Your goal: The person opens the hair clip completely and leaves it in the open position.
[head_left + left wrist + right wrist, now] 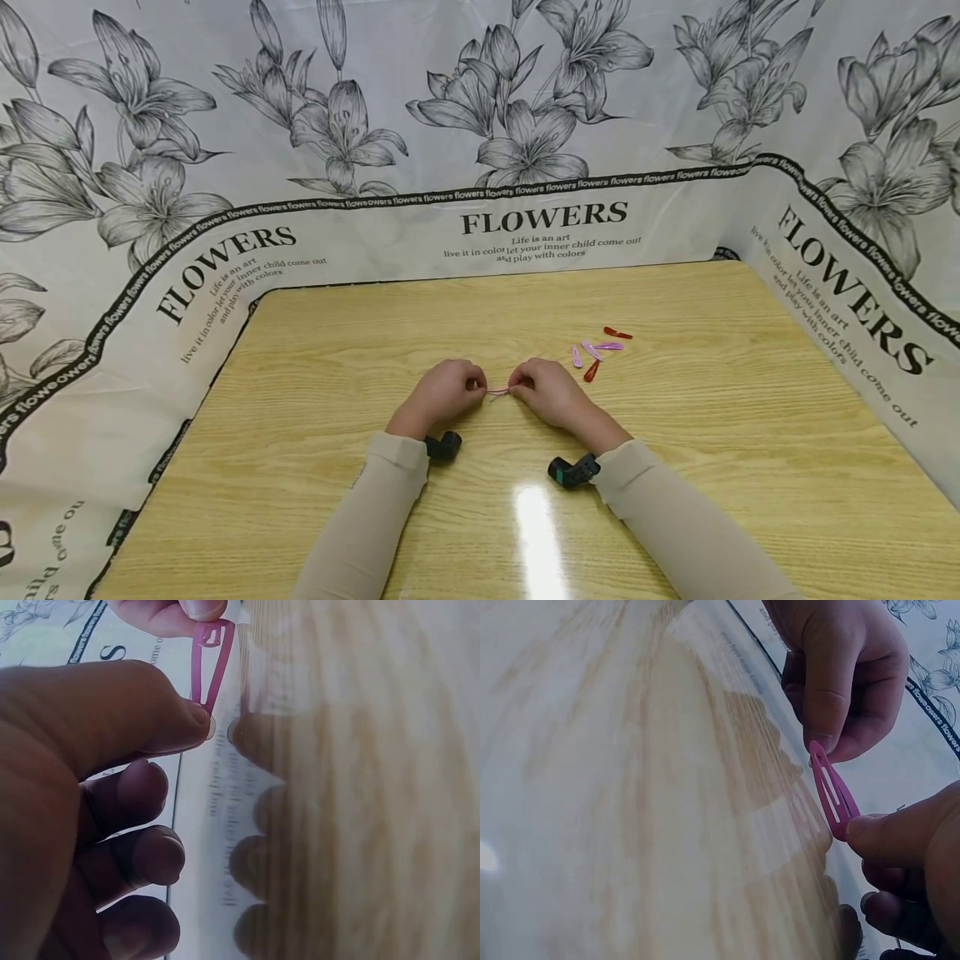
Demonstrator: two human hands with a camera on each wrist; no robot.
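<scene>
A pink snap hair clip is stretched between both hands, just above the wooden table. My left hand pinches its narrow tip between thumb and finger. At the broad end, my right hand pinches it the same way. In the left wrist view the hair clip shows its slotted frame, the left thumb over the tip. The right wrist view has the hair clip slanting from the left hand down to the right hand.
Beyond the right hand lie several loose hair clips: a pink one, two more pink ones touching each other, a red one and another red one. The glossy table is bordered by a flower-printed curtain.
</scene>
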